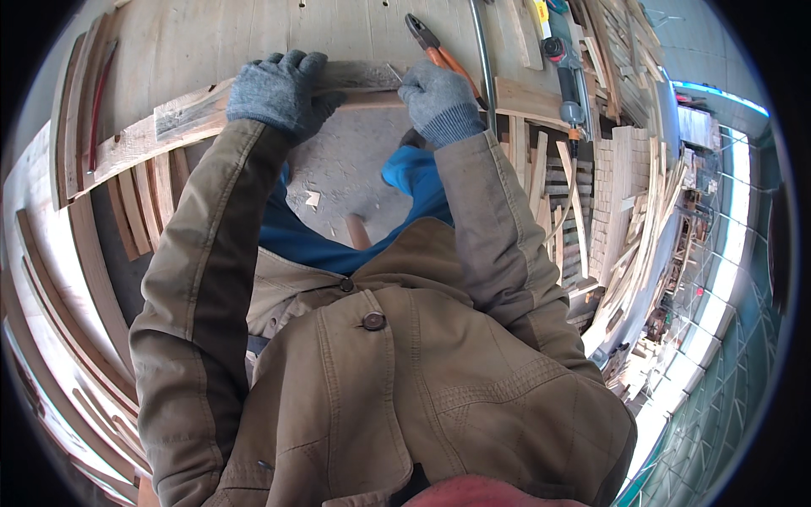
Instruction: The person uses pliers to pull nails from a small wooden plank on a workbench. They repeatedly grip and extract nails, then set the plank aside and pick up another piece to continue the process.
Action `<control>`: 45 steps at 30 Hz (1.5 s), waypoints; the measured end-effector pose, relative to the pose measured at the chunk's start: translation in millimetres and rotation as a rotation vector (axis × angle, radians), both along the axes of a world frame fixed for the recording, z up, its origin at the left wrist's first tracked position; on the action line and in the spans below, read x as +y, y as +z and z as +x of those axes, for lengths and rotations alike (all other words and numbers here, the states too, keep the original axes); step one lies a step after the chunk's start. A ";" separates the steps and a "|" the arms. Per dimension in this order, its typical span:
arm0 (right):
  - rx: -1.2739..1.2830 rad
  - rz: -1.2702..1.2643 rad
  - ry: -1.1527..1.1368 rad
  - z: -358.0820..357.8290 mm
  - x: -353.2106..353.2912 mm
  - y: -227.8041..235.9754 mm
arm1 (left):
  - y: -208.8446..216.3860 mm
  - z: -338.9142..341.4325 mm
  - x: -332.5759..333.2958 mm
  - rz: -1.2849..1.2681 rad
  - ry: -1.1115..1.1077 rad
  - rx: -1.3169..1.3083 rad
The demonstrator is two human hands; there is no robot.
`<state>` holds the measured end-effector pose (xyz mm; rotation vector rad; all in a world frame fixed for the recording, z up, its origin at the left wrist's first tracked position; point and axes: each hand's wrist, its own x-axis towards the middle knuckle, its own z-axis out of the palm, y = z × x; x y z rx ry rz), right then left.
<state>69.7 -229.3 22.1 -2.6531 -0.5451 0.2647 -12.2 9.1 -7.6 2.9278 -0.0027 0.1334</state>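
Note:
Both my hands wear grey knitted gloves. My left hand is closed over a weathered wooden board, its fingers over the far side and its thumb toward me. Further right along the same board, my right hand is closed, fingers curled. From its fingertips juts a thin, nail-like piece of metal, slanting over the board. Just beyond that hand lie pliers with dark jaws and orange handles, partly hidden by the glove. A metal rod runs beside them.
The board lies along the near edge of a wooden worktop. At right are a power tool and stacked wood strips. A thin red strip lies at left by more boards. Wood scraps litter the floor below.

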 end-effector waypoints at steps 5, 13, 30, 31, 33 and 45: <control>-0.174 0.165 -0.090 12.1 -27.9 15.1 | -0.2 -0.2 1.4 -0.014 -0.007 -0.038; -0.235 -0.136 -0.312 96.3 -136.0 7.3 | 6.4 -1.1 -1.0 -0.037 0.008 -0.003; -0.163 -0.334 -0.448 109.9 -184.5 -21.9 | 6.4 1.0 -1.4 -0.009 0.009 0.020; -0.152 -0.325 -0.450 107.0 -186.3 -21.6 | 6.5 0.8 -0.8 -0.003 0.011 0.050; -0.114 -0.307 -0.477 100.0 -190.5 -20.9 | 5.5 1.1 -1.3 0.009 0.006 0.034; -0.219 -0.174 -0.540 79.8 -192.0 0.0 | 4.2 1.0 -1.9 0.017 -0.005 -0.024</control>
